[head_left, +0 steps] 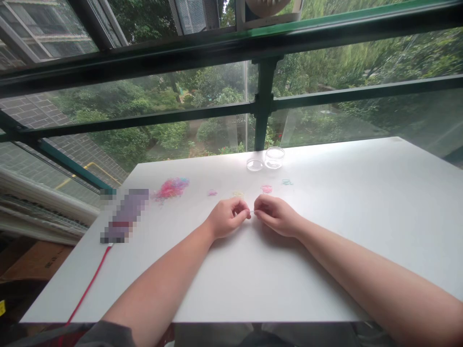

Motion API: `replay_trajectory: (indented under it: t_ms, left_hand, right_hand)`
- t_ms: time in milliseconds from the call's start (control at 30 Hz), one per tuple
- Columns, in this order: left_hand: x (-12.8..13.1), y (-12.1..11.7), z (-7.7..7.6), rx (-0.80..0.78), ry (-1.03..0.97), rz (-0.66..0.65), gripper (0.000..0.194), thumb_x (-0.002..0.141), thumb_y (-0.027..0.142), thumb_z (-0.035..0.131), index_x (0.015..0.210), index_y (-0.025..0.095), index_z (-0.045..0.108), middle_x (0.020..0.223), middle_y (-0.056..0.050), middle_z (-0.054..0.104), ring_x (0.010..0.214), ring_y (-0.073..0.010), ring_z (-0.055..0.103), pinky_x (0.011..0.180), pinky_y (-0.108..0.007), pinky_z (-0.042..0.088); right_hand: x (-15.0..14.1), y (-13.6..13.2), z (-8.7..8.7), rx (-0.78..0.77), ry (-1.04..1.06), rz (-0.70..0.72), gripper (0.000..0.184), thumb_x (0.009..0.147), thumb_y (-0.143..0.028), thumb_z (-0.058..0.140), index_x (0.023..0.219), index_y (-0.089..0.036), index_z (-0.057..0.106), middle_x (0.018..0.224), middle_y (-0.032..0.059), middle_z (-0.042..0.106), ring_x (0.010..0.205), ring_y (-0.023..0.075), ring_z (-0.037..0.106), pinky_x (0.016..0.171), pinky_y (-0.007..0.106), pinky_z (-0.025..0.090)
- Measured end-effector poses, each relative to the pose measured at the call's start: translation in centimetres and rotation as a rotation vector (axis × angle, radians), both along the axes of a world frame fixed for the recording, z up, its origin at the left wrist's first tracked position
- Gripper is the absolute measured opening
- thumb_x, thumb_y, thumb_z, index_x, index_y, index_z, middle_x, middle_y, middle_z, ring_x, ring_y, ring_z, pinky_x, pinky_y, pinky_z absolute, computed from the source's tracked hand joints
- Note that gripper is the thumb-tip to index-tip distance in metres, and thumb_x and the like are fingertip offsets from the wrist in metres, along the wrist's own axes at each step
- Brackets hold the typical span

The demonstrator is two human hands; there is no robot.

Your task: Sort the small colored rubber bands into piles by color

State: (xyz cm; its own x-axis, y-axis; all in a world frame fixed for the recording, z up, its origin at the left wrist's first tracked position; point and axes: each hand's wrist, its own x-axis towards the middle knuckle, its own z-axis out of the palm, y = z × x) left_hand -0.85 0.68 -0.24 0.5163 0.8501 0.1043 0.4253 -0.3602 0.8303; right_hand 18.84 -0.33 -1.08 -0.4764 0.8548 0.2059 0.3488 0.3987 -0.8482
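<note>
Over the middle of the white table, my left hand (231, 217) and my right hand (277, 214) face each other with a narrow gap between the fingertips. Both are closed in a pinch. A thin pale rubber band (252, 212) seems to stretch across the gap, though it is tiny and mostly hidden by the fingers. Just beyond my hands lie small groups of what look like rubber bands: a yellowish one (238, 193), a pink one (266, 189), a green one (287, 182) and a pinkish-purple one (212, 193). Farther left is a mixed, multicoloured pile (172, 188).
A clear round container (275, 158) and a shallow clear lid (255, 165) stand at the table's (217, 284) far edge. On the left lies a pixelated phone-like object (125, 217) with a red cable (88, 284) running off the front edge. Windows with green frames rise behind.
</note>
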Motion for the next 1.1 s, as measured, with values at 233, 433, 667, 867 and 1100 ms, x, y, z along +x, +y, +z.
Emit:
replay_trajectory:
  t_ms: [233, 433, 667, 867, 1100]
  left_hand:
    - [-0.10, 0.02, 0.83, -0.017, 0.043, -0.084, 0.011, 0.082, 0.026, 0.047, 0.080, 0.016, 0.053, 0.077, -0.002, 0.066, 0.055, -0.0087, 0.046, 0.057, -0.022, 0.039]
    - [-0.16, 0.09, 0.83, -0.025, 0.055, -0.111, 0.011, 0.082, 0.026, 0.046, 0.081, 0.017, 0.051, 0.074, -0.002, 0.065, 0.056, -0.0097, 0.047, 0.057, -0.023, 0.038]
    - [-0.29, 0.27, 0.85, -0.014, 0.062, -0.133, 0.009, 0.083, 0.025, 0.045, 0.080, 0.017, 0.049, 0.072, -0.001, 0.063, 0.056, -0.0098, 0.047, 0.056, -0.023, 0.037]
    - [-0.48, 0.53, 0.68, -0.014, 0.023, -0.135, 0.012, 0.086, 0.027, 0.041, 0.080, 0.018, 0.045, 0.070, -0.001, 0.061, 0.061, -0.0108, 0.051, 0.060, -0.024, 0.040]
    - [-0.80, 0.91, 0.54, -0.007, -0.018, -0.127, 0.011, 0.085, 0.026, 0.041, 0.078, 0.017, 0.043, 0.068, -0.001, 0.059, 0.062, -0.0109, 0.051, 0.061, -0.024, 0.041]
  right_hand:
    - [0.02, 0.06, 0.14, 0.006, 0.000, 0.011, 0.005, 0.080, -0.015, 0.045, 0.077, -0.019, 0.046, 0.062, -0.0034, 0.045, 0.054, 0.0097, 0.039, 0.052, 0.023, 0.032]
    - [0.04, 0.04, 0.17, 0.001, -0.012, 0.026, 0.008, 0.078, -0.012, 0.044, 0.077, -0.019, 0.046, 0.065, -0.0024, 0.049, 0.055, 0.0101, 0.041, 0.053, 0.023, 0.033]
    - [-0.07, 0.14, 0.14, 0.035, -0.015, 0.020, 0.013, 0.075, -0.007, 0.042, 0.075, -0.020, 0.044, 0.066, -0.0023, 0.049, 0.057, 0.0102, 0.041, 0.055, 0.023, 0.034]
    - [-0.02, 0.32, 0.03, 0.050, 0.026, -0.019, 0.014, 0.075, -0.007, 0.041, 0.076, -0.020, 0.045, 0.069, -0.0015, 0.050, 0.060, 0.0113, 0.043, 0.058, 0.024, 0.036]
    - [-0.05, 0.65, -0.16, 0.024, 0.078, -0.088, 0.010, 0.077, -0.011, 0.043, 0.076, -0.021, 0.044, 0.065, -0.0020, 0.048, 0.058, 0.0125, 0.046, 0.058, 0.026, 0.038]
